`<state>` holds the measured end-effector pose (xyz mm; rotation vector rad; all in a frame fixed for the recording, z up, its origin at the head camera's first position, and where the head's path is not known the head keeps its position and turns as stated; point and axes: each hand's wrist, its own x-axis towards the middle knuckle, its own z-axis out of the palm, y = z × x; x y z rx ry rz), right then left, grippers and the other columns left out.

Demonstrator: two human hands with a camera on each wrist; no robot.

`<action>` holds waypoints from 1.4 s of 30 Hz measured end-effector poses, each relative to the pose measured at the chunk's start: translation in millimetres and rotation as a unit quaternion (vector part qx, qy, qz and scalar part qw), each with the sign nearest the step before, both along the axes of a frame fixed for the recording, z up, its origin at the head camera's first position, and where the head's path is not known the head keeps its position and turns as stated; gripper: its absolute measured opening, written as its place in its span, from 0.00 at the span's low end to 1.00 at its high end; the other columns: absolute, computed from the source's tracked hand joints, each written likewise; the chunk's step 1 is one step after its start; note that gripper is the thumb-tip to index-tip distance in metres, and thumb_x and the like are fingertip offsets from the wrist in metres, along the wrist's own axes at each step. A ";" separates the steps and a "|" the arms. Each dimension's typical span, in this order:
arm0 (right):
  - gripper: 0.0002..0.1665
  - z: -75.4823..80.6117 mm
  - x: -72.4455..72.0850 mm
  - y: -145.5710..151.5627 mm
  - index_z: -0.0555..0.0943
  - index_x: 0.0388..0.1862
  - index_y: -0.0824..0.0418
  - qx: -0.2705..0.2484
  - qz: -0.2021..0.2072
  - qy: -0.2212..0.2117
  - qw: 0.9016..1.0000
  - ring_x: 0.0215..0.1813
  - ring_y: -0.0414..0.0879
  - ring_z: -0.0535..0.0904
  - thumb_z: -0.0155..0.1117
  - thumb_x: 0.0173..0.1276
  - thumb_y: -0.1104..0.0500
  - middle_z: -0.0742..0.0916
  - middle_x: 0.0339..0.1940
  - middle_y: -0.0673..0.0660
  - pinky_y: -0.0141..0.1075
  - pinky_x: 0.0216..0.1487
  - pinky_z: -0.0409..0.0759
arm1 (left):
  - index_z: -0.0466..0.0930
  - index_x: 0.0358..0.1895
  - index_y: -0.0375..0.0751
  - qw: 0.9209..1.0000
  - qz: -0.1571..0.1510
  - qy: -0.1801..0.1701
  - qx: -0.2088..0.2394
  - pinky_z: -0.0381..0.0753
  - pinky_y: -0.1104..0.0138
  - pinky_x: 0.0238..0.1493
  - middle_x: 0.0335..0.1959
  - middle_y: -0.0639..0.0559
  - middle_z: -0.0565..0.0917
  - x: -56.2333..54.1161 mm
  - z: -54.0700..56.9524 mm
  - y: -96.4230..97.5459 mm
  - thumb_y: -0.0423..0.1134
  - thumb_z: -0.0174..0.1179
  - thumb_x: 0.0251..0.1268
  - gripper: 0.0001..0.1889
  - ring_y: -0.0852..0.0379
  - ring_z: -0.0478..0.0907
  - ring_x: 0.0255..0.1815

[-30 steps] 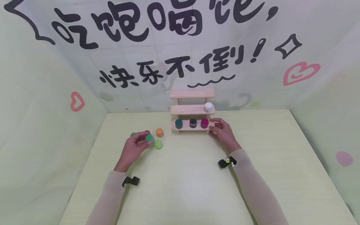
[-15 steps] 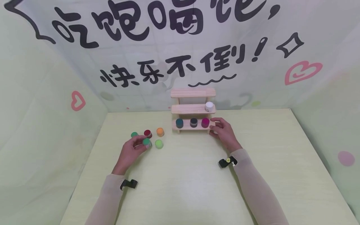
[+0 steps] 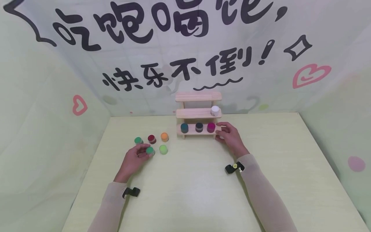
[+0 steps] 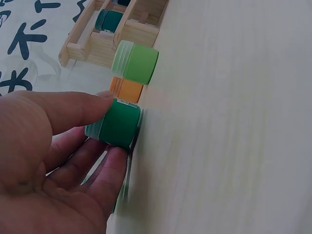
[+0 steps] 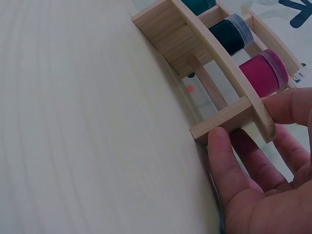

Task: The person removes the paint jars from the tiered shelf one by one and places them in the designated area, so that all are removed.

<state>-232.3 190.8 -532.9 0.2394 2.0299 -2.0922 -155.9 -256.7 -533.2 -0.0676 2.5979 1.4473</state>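
Observation:
My left hand (image 3: 131, 162) pinches a small green paint jar (image 4: 121, 123) between thumb and fingers, low at the tabletop. Just beyond it stand a light green jar (image 3: 163, 149), an orange jar (image 3: 164, 137), a dark red jar (image 3: 151, 139) and another green jar (image 3: 138, 140). My right hand (image 3: 232, 138) grips the right end of the lowest shelf of a wooden tiered stand (image 5: 229, 117), thumb against the leg. Along that shelf sit a teal jar (image 3: 184, 128), a black-looking jar (image 3: 199, 127) and a magenta jar (image 5: 265, 73).
A white jar (image 3: 214, 111) rests at the right end of the stand's middle shelf. Behind the pale table (image 3: 197, 193) hangs a cloth (image 3: 133, 54) with large black writing. Cloth walls rise on both sides.
My left hand has drawn back toward me and left with the green jar, uncovering the dark red jar and the other green jar. My right hand stays at the stand.

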 end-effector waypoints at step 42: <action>0.22 0.0 1.0 -0.8 0.76 0.67 0.59 -0.010 0.000 0.002 1.000 0.47 0.41 0.86 0.64 0.77 0.65 0.84 0.47 0.52 0.37 0.55 0.90 | 0.80 0.66 0.49 0.997 -0.002 0.057 0.051 0.86 0.57 0.65 0.66 0.43 0.82 -20.6 49.8 22.3 0.48 0.70 0.72 0.24 0.43 0.85 0.63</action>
